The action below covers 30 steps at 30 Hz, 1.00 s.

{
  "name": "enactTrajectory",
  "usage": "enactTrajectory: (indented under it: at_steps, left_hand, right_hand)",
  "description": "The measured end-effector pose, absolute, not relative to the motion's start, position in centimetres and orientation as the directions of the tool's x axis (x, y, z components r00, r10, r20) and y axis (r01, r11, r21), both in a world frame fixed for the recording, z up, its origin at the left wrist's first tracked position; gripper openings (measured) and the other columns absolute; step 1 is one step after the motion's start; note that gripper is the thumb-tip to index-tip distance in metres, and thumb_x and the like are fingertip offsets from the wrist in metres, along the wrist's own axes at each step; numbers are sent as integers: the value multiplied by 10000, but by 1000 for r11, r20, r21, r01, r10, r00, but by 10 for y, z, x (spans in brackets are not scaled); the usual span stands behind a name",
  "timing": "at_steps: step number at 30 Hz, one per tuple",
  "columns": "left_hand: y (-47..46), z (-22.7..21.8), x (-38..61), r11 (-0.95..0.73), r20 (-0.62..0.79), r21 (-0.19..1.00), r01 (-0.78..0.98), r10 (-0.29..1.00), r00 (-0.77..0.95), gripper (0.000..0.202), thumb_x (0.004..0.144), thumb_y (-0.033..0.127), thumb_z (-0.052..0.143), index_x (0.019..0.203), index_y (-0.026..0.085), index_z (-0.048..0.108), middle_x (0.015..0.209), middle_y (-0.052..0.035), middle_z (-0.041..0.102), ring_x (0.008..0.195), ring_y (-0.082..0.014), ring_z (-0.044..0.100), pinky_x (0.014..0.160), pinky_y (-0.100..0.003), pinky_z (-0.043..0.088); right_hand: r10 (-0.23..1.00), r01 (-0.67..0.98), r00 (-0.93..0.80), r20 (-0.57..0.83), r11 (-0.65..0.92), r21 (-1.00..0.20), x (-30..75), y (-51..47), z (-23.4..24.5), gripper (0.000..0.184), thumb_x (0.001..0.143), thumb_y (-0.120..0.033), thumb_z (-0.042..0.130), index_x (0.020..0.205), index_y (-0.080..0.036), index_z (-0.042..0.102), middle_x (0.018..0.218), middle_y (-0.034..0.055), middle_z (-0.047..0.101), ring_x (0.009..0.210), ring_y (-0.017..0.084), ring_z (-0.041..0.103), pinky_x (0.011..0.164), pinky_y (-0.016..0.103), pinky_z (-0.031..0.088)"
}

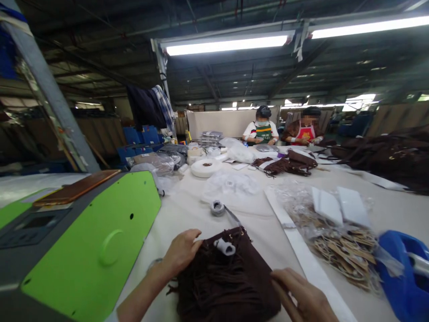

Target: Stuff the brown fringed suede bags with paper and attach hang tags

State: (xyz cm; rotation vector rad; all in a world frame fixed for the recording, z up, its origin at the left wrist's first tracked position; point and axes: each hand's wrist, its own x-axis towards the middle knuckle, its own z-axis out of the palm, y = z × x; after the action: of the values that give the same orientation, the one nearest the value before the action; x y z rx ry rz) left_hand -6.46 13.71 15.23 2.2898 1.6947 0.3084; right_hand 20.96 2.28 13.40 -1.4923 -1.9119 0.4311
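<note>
A dark brown fringed bag (228, 286) lies on the white table (187, 214) right in front of me. A small white tag or paper roll (225, 246) sits at its top opening. My left hand (181, 251) rests on the bag's upper left edge, fingers curled against it. My right hand (306, 298) lies at the bag's lower right side, fingers stretched toward it and touching its edge.
A green and grey machine (90, 241) stands at left with a brown board (75, 188) on top. A clear bag of paper tags (338, 241) and a blue tape dispenser (405, 277) lie at right. A tape roll (217, 208), plastic bags and more brown bags (288, 164) lie farther off. Two people sit at the far end.
</note>
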Motion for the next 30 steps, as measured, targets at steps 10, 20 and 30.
enactTrajectory:
  at_steps: [10,20,30]
  left_hand:
    - [91,126,-59,-349,102,394,850,936,337,328,805,107,480,1109,184,576,1147,-85,611,1084,-236,531,956,-412,405]
    - [87,108,-82,-410,270,345,844,905,329,294,829,117,461,1094,181,571,1096,-93,629,1021,-242,567,886,-419,460]
    - [118,111,-7,-318,21,205,926,947,321,191,805,170,468,964,136,568,1012,-112,593,989,-287,515,884,-466,364]
  right_hand:
    - [918,787,-394,-43,313,-531,107,99,113,650,602,-160,555,1251,-125,534,1334,183,490,1269,343,384,1065,517,212]
    - [925,561,348,-153,-337,-756,241,107,89,576,652,-484,436,1062,-84,500,1007,223,627,839,309,652,662,407,520]
    - [951,618,-162,262,305,-724,222,74,128,294,765,-316,533,1036,-258,631,1242,76,553,1151,253,495,966,381,393]
